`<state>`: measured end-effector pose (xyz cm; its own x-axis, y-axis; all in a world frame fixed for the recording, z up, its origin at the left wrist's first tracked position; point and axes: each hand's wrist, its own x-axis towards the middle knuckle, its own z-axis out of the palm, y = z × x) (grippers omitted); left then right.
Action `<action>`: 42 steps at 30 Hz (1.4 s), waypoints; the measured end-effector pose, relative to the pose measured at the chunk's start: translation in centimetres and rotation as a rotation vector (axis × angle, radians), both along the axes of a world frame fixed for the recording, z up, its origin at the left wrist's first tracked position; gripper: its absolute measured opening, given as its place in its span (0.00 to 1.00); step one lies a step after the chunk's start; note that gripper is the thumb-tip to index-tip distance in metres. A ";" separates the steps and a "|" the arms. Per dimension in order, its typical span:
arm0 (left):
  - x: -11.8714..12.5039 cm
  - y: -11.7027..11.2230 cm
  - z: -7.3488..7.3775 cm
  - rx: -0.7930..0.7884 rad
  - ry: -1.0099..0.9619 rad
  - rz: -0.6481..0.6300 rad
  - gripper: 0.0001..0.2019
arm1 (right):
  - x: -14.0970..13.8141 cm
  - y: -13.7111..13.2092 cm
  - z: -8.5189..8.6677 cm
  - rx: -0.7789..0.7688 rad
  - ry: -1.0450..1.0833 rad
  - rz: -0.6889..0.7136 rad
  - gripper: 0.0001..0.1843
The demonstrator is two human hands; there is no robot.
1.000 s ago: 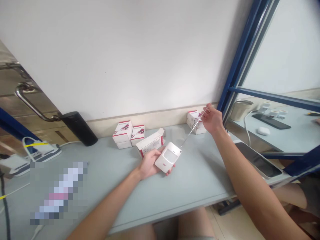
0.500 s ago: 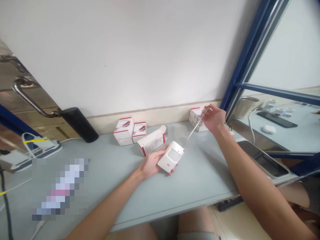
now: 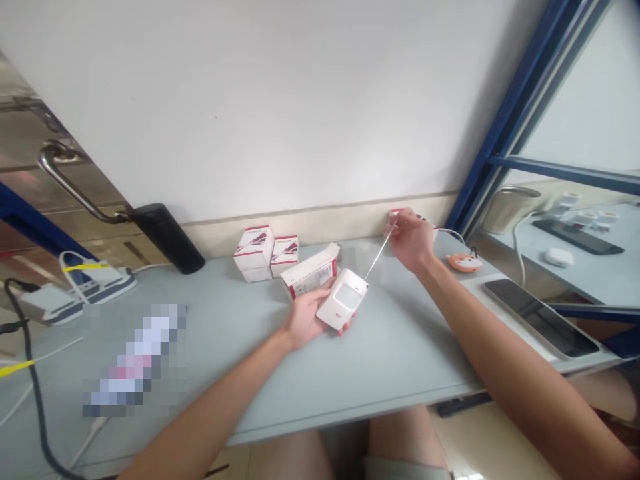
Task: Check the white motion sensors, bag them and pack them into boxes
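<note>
My left hand [image 3: 309, 319] is wrapped around a white motion sensor [image 3: 334, 311], a small rounded box with a pale square window facing up. It is tilted above the grey table, its upper end pointing away and to the right. From its upper right corner a thin metal telescopic antenna [image 3: 382, 257] slants up to my right hand [image 3: 413, 241]. Thumb and fingers of that hand pinch the antenna near its tip. Just behind the sensor lies an opened white and red carton [image 3: 313, 270], its end flap up.
White and red boxes [image 3: 253, 253] stand against the wall; another is partly behind my right hand. A black cylinder [image 3: 169, 239] and a power strip [image 3: 95, 297] are left. A blurred-out object [image 3: 135, 360] lies nearer. At right are an orange item [image 3: 464, 263] and a phone [image 3: 540, 317].
My right hand has come closer to the sensor, down and left, and the visible antenna looks shorter. My left hand keeps its hold. The whole view has shifted slightly.
</note>
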<state>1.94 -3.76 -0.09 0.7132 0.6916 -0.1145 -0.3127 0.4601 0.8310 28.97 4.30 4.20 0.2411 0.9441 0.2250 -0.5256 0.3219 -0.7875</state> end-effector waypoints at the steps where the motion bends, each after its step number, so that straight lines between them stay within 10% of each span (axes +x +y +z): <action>1: 0.0 0.0 0.0 -0.013 0.002 0.026 0.27 | -0.8 -0.2 -0.1 -0.009 -0.017 0.017 0.20; 15: 0.2 -0.1 0.1 -0.015 -0.049 0.278 0.23 | -6.9 -3.7 -0.9 0.087 -0.650 0.418 0.12; 23: 0.6 -0.1 0.6 0.111 -0.040 0.318 0.22 | -2.8 -4.8 2.3 0.266 -1.447 -0.007 0.15; 27: 0.6 -0.2 0.3 0.151 0.025 0.360 0.23 | -0.1 -5.1 2.1 0.085 -1.812 0.050 0.24; 34: 0.7 -0.7 -0.1 0.255 0.129 0.290 0.25 | 0.2 -3.3 0.6 -0.081 -1.815 -0.013 0.05; 42: 1.1 -1.4 -0.5 0.487 0.314 0.350 0.23 | -4.2 -4.2 0.5 0.000 -1.554 -0.130 0.07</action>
<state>3.07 -5.21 -0.55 0.4214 0.9010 0.1031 -0.0847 -0.0741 0.9936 24.78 0.07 4.72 -0.1430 0.9359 0.3218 0.8054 0.2990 -0.5118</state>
